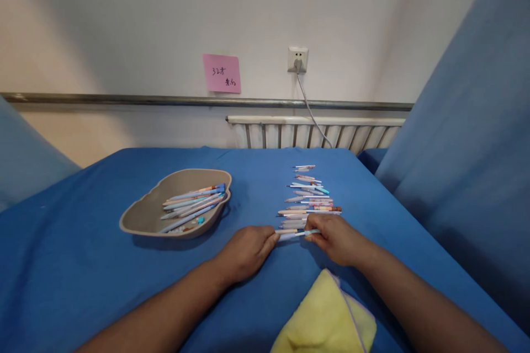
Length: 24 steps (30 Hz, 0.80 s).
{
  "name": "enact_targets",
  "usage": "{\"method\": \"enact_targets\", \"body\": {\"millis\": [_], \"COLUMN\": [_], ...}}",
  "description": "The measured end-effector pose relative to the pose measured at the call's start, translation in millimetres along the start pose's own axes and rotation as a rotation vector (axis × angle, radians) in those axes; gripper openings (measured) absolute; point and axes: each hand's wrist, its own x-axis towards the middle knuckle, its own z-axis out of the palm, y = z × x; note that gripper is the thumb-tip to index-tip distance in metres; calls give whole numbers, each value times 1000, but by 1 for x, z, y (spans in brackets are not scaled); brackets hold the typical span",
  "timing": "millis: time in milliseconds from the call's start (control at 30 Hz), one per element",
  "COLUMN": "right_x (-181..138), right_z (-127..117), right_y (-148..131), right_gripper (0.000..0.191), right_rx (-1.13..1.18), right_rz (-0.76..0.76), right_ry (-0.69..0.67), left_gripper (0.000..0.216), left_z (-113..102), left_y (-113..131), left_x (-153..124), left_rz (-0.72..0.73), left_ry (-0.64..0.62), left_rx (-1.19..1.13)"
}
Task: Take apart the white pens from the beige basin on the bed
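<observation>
My left hand (pixel 252 251) is closed on one end of a pale pen barrel (pixel 287 237), low over the blue cloth. Opposite it, my right hand (pixel 337 237) pinches a light blue pen piece (pixel 313 231), with a thin white stem showing between the two hands. Whether the stem and the barrel are joined I cannot tell. Just beyond my fingers, several pens and thin refills (pixel 308 212) lie crosswise in a loose column running away from me. My right hand covers the ends of the nearest ones.
On the left, a beige scalloped basin (pixel 143 220) holds several pens (pixel 192 207) and small loose parts, one of them turquoise (pixel 201 220). A folded yellow cloth (pixel 321 314) lies nearest me. Behind the table are a wall rail (pixel 165 100), a socket with a cord (pixel 298 59) and a pink note (pixel 222 74).
</observation>
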Motion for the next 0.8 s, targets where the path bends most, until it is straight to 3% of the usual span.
{"method": "enact_targets", "body": {"millis": [267,400,600,800], "right_x": [-6,-5,-1,-3], "right_z": [-18,-19,-3,-12], "right_y": [24,14,-9,13], "right_gripper": [7,10,17,15], "right_rx": [-73,-36,44,-5], "right_rz": [105,93,74,85], "right_ry": [-104,-53,-89,-120], "left_gripper": [28,26,24,23], "left_z": [0,3,7,3], "left_y": [-12,-8,-3,-16], "left_x": [0,0,-2,1], "left_rz": [4,46,68,52], "left_ry": [71,98,92,102], "left_rx": [-76,-89,-77,-61]}}
